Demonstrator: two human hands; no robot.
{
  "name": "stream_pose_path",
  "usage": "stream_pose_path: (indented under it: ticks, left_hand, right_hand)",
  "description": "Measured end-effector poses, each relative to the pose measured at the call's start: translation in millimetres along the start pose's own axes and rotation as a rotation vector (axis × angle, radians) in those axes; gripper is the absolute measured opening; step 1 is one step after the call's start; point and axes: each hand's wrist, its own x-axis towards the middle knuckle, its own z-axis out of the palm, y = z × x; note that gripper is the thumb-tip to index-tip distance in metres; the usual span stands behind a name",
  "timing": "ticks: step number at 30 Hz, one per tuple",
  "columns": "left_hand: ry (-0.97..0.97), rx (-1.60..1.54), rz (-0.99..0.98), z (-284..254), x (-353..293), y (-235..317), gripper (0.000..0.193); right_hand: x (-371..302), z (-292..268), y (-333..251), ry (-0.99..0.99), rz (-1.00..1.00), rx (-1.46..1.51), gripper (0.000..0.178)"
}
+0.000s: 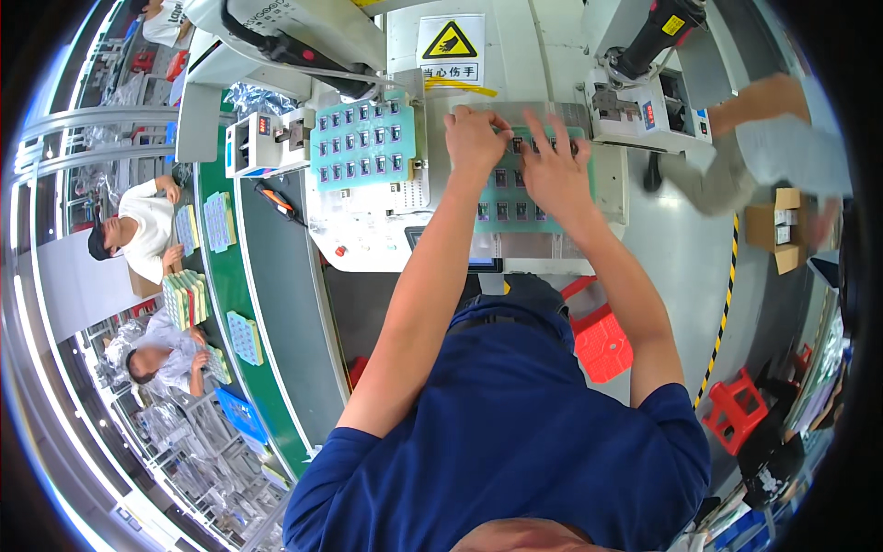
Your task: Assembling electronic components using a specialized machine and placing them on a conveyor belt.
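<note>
Two pale green trays, each with rows of small dark rectangular parts, lie side by side on a white machine bed. My left hand [474,143] reaches to the upper left corner of the right tray [530,226]. Its thumb and fingers are bent together in a pinch; anything between them is too small to make out. Over the upper right part of that tray lies my right hand [554,177], fingers spread and slightly blurred, hiding some of the parts. Neither hand is on the left tray [409,138].
Black cylindrical tool heads [322,66] hang above the bed on both sides. A yellow hand-hazard sign [451,41] is at the back. Two workers sit along a green conveyor [241,281] at left. Another person [791,138], blurred, is at right. A red stool [602,345] stands below the bed.
</note>
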Motion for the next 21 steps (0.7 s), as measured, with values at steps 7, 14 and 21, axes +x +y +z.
stream_pose_path:
  ticks: [7, 14, 21]
  left_hand:
    - [-0.068, -0.003, -0.044, -1, 4, 1, 0.015]
    - [-0.016, -0.067, 0.194, 2, -5, 7, 0.017]
    - [-0.015, -0.091, 0.266, 13, 1, 18, 0.018]
  right_hand:
    - [-18, -1, -7, 0.023, 0.068, 0.046, 0.031]
    - [-17, -18, 13, 0.157, 0.205, 0.109, 0.023]
    - [-17, -15, 17, 0.158, 0.135, 0.091, 0.019]
